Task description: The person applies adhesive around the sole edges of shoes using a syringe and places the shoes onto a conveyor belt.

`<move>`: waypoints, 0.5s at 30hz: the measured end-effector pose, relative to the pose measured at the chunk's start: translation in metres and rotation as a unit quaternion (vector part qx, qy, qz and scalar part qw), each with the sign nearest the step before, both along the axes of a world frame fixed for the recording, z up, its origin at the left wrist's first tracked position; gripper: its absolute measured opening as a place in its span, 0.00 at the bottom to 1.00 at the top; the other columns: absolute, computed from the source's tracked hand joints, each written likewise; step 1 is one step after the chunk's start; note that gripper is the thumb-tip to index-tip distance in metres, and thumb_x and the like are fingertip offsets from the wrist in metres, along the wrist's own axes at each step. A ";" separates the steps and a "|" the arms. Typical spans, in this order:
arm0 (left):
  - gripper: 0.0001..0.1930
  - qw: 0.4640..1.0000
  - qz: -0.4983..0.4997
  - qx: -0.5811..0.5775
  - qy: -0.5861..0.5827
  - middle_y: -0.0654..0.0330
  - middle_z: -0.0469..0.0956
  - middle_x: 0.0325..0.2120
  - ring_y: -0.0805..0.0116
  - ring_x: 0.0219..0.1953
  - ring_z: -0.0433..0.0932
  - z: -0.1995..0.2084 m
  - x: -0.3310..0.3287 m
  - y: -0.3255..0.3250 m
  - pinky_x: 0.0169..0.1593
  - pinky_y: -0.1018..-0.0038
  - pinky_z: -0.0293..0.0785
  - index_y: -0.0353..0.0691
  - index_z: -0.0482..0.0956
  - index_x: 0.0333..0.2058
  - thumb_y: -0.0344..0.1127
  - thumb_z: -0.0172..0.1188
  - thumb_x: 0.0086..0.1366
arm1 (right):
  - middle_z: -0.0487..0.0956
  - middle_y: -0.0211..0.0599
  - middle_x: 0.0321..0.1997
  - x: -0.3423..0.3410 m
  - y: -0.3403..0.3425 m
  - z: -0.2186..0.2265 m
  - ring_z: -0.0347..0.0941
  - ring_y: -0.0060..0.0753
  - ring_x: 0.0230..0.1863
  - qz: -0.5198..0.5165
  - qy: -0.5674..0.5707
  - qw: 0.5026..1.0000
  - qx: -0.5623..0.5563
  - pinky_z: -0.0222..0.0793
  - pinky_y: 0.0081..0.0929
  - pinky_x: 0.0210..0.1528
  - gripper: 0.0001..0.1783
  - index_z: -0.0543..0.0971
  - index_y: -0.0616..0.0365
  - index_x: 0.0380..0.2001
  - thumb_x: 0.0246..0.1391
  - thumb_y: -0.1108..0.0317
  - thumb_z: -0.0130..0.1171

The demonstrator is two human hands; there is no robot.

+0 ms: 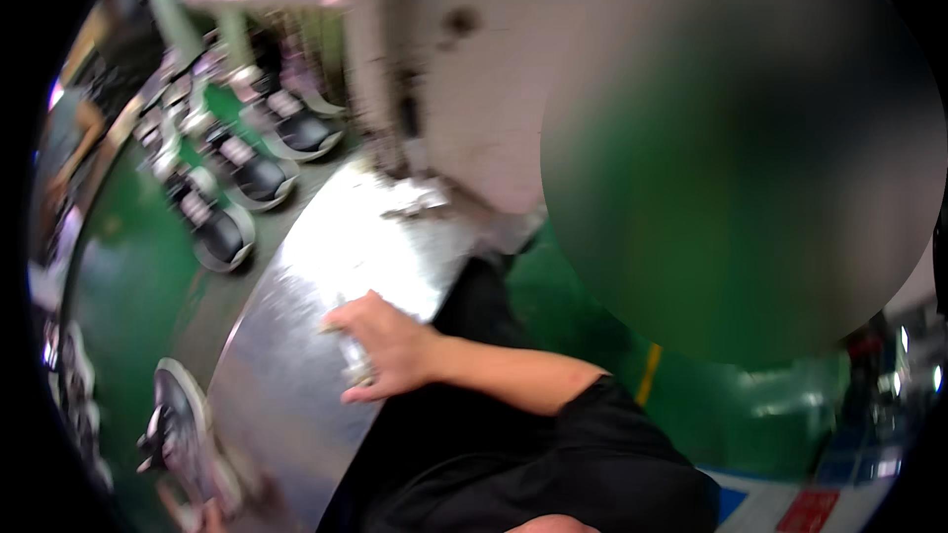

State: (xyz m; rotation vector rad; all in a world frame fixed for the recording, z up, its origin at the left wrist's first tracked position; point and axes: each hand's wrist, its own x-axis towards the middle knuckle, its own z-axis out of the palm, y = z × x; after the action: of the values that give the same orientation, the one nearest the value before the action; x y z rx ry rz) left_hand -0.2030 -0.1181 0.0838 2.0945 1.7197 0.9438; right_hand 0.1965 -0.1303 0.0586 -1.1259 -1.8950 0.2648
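Observation:
My right hand (395,350) is over the shiny metal worktop (286,345), its fingers curled around a small pale, glossy object (354,359) whose kind I cannot make out. At the lower left edge, my left hand (209,517) shows only in part, with fingers closed at the end of a grey sneaker (186,434) with a pale sole. The sneaker lies along the left side of the worktop, over the green surface. Motion smears both hands somewhat.
Several black-and-white sneakers (259,173) stand in rows on a green conveyor-like surface (128,237) at the left. A pale machine housing (484,69) rises behind the worktop. Another person (67,143) is at the far left. A blurred disc covers the upper right.

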 end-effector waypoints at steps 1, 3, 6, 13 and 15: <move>0.49 1.000 -0.014 0.004 0.022 0.46 0.55 0.60 0.54 0.59 0.61 0.004 -0.009 -0.018 0.59 0.64 0.60 0.31 0.47 0.62 0.42 0.66 0.47 | 0.67 0.45 0.47 0.028 -0.017 0.006 0.63 0.44 0.45 -0.020 -0.014 0.998 -0.053 0.59 0.37 0.51 0.46 0.65 0.63 0.52 0.35 0.43 0.68; 0.51 0.998 -0.050 -0.021 0.016 0.46 0.55 0.61 0.54 0.59 0.61 0.005 -0.009 -0.040 0.59 0.64 0.59 0.31 0.46 0.63 0.43 0.68 0.46 | 0.67 0.44 0.46 0.012 -0.014 0.007 0.62 0.44 0.43 -0.020 -0.018 0.999 -0.044 0.58 0.35 0.49 0.47 0.64 0.63 0.52 0.34 0.43 0.69; 0.49 0.903 -0.015 -0.195 -0.383 0.55 0.60 0.54 0.62 0.55 0.64 0.022 0.013 -0.060 0.49 0.70 0.71 0.42 0.49 0.63 0.24 0.60 0.39 | 0.65 0.42 0.43 0.015 -0.027 0.021 0.60 0.39 0.39 0.004 0.001 0.993 -0.117 0.59 0.31 0.44 0.50 0.62 0.61 0.54 0.33 0.45 0.70; 0.19 0.840 0.046 -0.237 -0.485 0.63 0.70 0.35 0.76 0.31 0.71 -0.013 -0.044 0.084 0.33 0.85 0.69 0.34 0.66 0.49 0.37 0.54 0.62 | 0.63 0.48 0.51 0.034 -0.043 0.016 0.62 0.42 0.51 0.015 0.134 0.950 -0.280 0.59 0.33 0.54 0.53 0.57 0.60 0.60 0.35 0.47 0.71; 0.15 0.847 0.056 -0.315 -0.425 0.66 0.72 0.28 0.78 0.26 0.71 -0.035 -0.058 0.117 0.32 0.82 0.68 0.34 0.71 0.41 0.41 0.54 0.63 | 0.63 0.49 0.56 0.027 -0.040 0.019 0.63 0.40 0.53 0.028 0.224 0.924 -0.310 0.59 0.31 0.55 0.54 0.55 0.61 0.61 0.37 0.47 0.69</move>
State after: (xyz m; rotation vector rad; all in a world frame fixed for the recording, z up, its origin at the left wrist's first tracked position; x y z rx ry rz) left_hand -0.2608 -0.0015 0.0488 0.9320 1.3769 0.9437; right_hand 0.2239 -0.1703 0.0777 -1.2741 -1.4568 1.1184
